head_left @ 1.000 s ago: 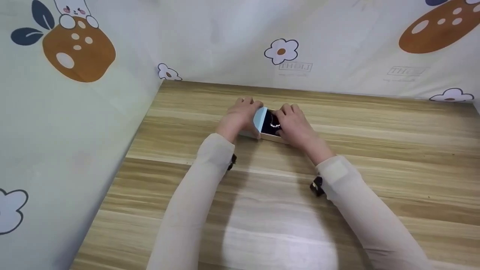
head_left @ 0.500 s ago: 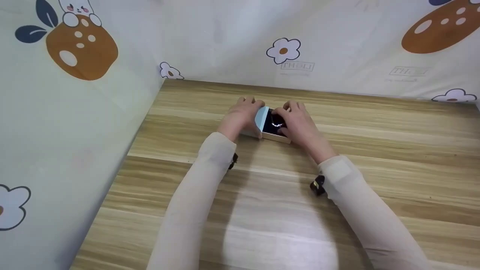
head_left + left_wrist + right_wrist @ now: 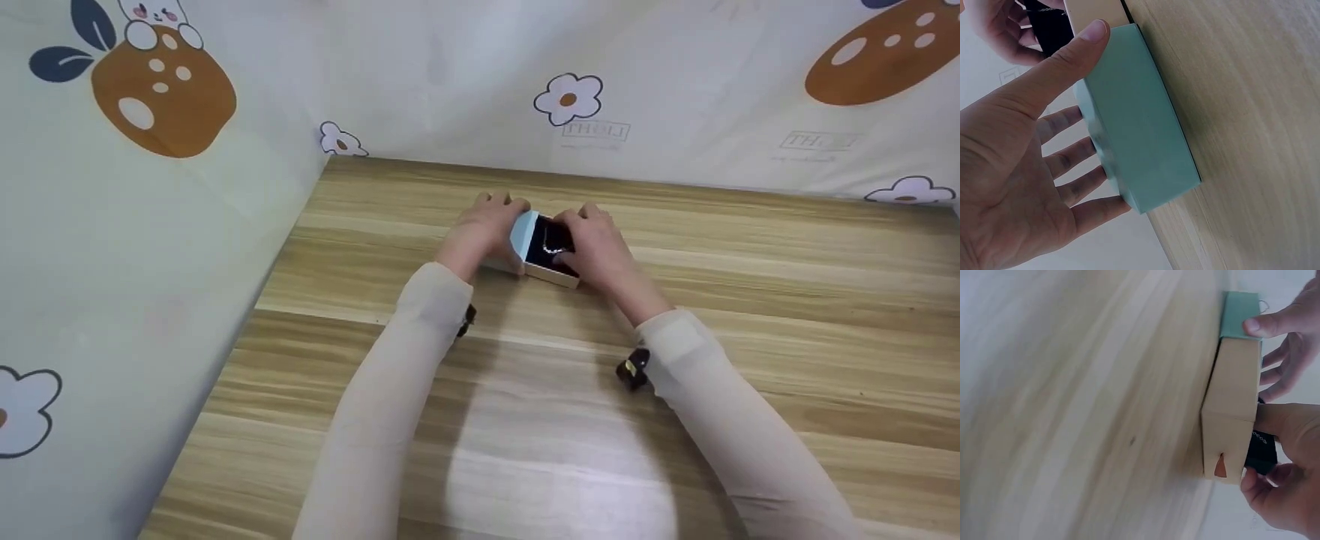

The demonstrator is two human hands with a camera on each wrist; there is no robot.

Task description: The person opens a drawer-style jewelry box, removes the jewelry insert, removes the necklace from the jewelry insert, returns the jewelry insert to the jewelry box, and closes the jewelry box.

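Note:
A small jewelry box lies partly pulled apart near the far side of the table. Its teal sleeve (image 3: pixel 1134 118) is gripped by my left hand (image 3: pixel 476 234), thumb on the near side and fingers behind. A tan drawer (image 3: pixel 1233 382) sticks out rightward. Inside is a black insert (image 3: pixel 538 251) bearing a silver chain (image 3: pixel 553 250). My right hand (image 3: pixel 600 247) pinches the insert between thumb and fingers; in the right wrist view it stands tilted above the drawer's rim. The right fingers hide part of the insert.
The wood-grain table (image 3: pixel 540 420) runs toward me and to both sides. Close behind the box rises a pale wall covering (image 3: pixel 450 90) with printed flowers and fruit; another stretch of it borders the left edge. A notch marks the drawer's end.
My right fingers have shifted over the drawer, spreading apart half a second ago and now closing at the insert. The left hand keeps its hold on the sleeve.

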